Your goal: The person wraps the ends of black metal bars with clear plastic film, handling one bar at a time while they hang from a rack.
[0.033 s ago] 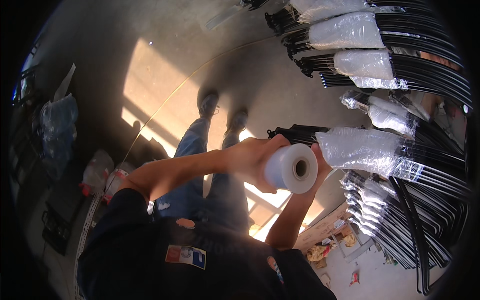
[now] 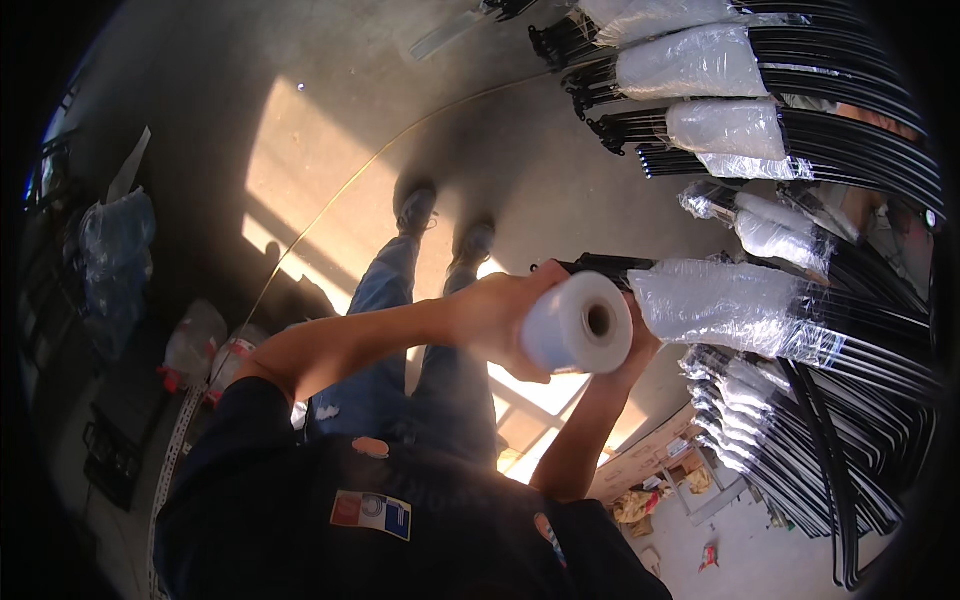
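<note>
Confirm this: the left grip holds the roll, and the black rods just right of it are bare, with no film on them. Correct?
Not quite: the black rods aren't bare; clear film is wrapped around part of them, as the head view shows. The left grip does hold the roll.

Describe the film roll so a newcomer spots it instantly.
Wrapped black rod bundles line the right side. Left of them, the left hand grips the plastic film roll. Unlike the bundles, it's a smooth cylinder with a hollow end.
</note>
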Demonstrator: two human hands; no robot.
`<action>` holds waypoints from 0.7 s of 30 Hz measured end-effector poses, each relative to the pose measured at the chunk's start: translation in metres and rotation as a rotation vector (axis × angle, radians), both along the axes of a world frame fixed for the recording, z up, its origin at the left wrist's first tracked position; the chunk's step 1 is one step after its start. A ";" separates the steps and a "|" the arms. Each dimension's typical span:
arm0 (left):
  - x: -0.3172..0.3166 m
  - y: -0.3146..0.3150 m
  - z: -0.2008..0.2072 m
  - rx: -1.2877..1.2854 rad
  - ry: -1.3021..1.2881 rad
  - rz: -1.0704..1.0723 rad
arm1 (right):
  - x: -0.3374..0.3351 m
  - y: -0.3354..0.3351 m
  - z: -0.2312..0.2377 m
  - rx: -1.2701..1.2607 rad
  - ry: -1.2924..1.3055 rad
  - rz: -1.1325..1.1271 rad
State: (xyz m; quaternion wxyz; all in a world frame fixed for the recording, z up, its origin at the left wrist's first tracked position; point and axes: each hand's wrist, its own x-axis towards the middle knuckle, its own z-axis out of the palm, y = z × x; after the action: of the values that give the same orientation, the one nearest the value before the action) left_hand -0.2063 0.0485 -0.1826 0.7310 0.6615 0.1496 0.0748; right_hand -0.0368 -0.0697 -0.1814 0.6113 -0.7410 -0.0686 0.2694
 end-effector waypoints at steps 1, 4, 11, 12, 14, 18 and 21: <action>-0.004 0.003 -0.007 -0.083 -0.012 0.082 | 0.000 -0.007 0.002 0.024 -0.018 -0.002; -0.001 0.031 -0.035 -0.169 -0.071 0.243 | 0.000 -0.031 0.009 0.039 -0.053 0.075; 0.112 0.044 -0.073 -0.235 -0.023 -0.102 | -0.022 -0.043 0.013 0.135 -0.010 -0.066; 0.129 0.029 -0.074 -0.102 0.021 -0.206 | -0.026 -0.033 0.018 0.013 -0.014 -0.118; 0.154 0.010 -0.068 0.073 0.027 -0.357 | -0.031 -0.018 0.036 -0.178 -0.120 -0.066; 0.167 0.006 -0.051 0.207 -0.055 -0.522 | -0.022 -0.055 0.025 -0.225 -0.519 0.189; 0.169 0.009 -0.051 0.266 -0.055 -0.630 | -0.027 -0.052 0.032 0.239 -0.226 -0.080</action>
State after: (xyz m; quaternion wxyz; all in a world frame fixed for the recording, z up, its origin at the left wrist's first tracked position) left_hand -0.0374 0.0572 -0.2334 0.6291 0.7627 -0.0927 -0.1179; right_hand -0.0635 -0.1221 -0.1492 0.6936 -0.6908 -0.1387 0.1498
